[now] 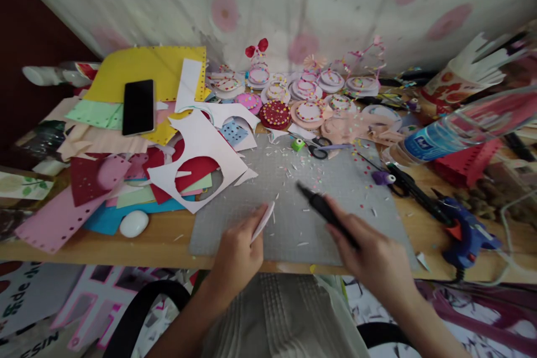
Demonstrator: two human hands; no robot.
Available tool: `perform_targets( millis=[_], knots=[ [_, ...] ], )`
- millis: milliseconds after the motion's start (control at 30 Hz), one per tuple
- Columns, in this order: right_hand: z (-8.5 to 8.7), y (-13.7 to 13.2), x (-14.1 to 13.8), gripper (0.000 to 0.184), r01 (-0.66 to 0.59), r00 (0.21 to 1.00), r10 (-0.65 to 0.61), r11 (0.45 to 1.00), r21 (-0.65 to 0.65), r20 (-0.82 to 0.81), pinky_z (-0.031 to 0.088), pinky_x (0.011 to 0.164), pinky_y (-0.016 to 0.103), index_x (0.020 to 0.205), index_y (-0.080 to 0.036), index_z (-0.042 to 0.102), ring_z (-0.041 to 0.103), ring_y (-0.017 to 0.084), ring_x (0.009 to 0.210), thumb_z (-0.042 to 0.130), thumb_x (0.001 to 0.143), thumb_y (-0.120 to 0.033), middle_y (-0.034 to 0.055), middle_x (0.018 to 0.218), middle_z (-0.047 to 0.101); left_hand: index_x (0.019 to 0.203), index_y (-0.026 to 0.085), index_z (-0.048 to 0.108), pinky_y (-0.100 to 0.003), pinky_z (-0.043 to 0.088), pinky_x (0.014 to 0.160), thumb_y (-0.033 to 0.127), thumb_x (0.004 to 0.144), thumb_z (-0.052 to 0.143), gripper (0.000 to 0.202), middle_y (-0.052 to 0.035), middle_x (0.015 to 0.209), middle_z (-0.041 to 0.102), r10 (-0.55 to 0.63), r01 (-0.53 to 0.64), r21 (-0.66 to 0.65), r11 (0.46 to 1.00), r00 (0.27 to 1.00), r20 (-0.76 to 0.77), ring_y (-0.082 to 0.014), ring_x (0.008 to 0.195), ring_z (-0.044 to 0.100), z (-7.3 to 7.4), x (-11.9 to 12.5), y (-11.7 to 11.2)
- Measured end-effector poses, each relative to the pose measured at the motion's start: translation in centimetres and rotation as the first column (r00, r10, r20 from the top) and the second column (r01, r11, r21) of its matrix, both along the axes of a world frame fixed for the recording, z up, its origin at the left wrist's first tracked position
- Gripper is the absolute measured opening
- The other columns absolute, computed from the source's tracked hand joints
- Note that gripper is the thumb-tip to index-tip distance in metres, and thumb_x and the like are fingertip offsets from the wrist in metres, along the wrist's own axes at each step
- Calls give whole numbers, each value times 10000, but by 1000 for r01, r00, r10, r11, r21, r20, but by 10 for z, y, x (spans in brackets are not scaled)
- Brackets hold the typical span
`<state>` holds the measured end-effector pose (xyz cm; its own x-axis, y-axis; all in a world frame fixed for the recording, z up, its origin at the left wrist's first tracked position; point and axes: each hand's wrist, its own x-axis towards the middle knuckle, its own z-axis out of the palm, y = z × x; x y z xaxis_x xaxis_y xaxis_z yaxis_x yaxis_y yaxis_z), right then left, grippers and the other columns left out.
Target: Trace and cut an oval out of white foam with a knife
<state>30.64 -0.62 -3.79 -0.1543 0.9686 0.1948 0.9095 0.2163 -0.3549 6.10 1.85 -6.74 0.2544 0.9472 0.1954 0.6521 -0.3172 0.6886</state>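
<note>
My left hand (237,251) is closed on a thin white paper strip (263,221), holding it edge-up over the grey cutting mat (289,179). My right hand (371,254) is wrapped round a black pen-like tool (321,206) whose tip points up and left above the mat, a short way right of the strip. Small paper scraps lie scattered on the mat between and beyond both hands.
Coloured foam and paper sheets (138,168) with a black phone (138,106) pile up at the left. Decorated round paper pieces (293,95) line the back. Scissors (321,148), a plastic bottle (444,137) and a blue glue gun (465,232) lie at the right.
</note>
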Motion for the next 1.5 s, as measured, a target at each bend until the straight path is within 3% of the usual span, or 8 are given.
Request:
perform_targets(
  millis=[67, 367, 567, 733, 867, 1033, 1333, 1500],
  knots=[
    [-3, 2, 8, 462, 98, 995, -98, 995, -14, -20, 491, 524, 211, 1436, -259, 458, 712, 164, 707, 488, 978, -309, 23, 981, 738, 1254, 130, 617, -275, 588, 821, 56, 859, 439, 439, -100, 1096, 736, 29, -29, 4, 1000, 999, 23, -195, 930, 729, -1, -2, -3],
    [19, -16, -31, 539, -358, 921, 307, 910, -210, -239, 467, 530, 229, 1522, -261, 293, 639, 137, 606, 419, 998, -291, 13, 814, 657, 1292, 144, 597, -363, 580, 865, 67, 833, 437, 493, -126, 1147, 713, -12, 13, -37, 999, 1000, 16, -251, 1045, 694, 5, 1, -1],
    [9, -5, -21, 509, -295, 949, 262, 934, -201, -176, 480, 543, 222, 1498, -276, 354, 674, 140, 644, 413, 992, -283, 13, 830, 687, 1279, 127, 608, -333, 589, 824, 53, 842, 431, 477, -127, 1125, 721, -8, 9, -45, 999, 1000, 18, -241, 976, 717, 4, 1, -2],
    [-14, 13, 9, 454, 99, 994, -106, 986, -134, -40, 508, 491, 249, 1414, -262, 495, 723, 209, 687, 479, 966, -334, 41, 957, 754, 1219, 124, 650, -241, 574, 814, 107, 903, 468, 364, -102, 1059, 746, 68, -66, -28, 997, 994, 80, -190, 922, 729, 2, -7, -5],
    [-6, 7, 0, 484, -106, 958, 50, 976, -190, -281, 562, 714, 251, 1455, -252, 430, 719, 193, 895, 470, 975, -300, 63, 1155, 711, 1179, 90, 671, -225, 577, 773, 135, 908, 473, 338, -114, 1024, 753, 82, -78, -40, 996, 991, 102, -193, 892, 735, 1, -9, -8],
    [19, -9, -36, 518, -354, 893, 240, 896, -267, -380, 505, 585, 220, 1496, -275, 343, 681, 142, 703, 435, 986, -266, 23, 903, 709, 1223, 94, 647, -293, 564, 875, 138, 901, 442, 384, -123, 1139, 716, 69, -57, -121, 991, 993, 95, -227, 1042, 695, 2, -7, -6],
    [-12, 8, -11, 462, -46, 997, 33, 977, -209, -64, 525, 516, 248, 1429, -272, 468, 729, 202, 712, 467, 967, -292, 36, 967, 755, 1185, 138, 681, -307, 577, 867, 194, 920, 503, 324, -96, 1080, 741, 142, -106, -167, 980, 965, 221, -230, 977, 715, 2, -12, -10],
    [-10, 3, -16, 491, -141, 957, 64, 955, -263, -283, 572, 755, 277, 1468, -281, 399, 715, 193, 939, 459, 980, -284, 49, 1170, 707, 1117, 159, 710, -322, 606, 779, 265, 913, 536, 288, -67, 938, 764, 246, -185, -234, 954, 933, 264, -233, 866, 727, -3, -14, -14]
  ],
)
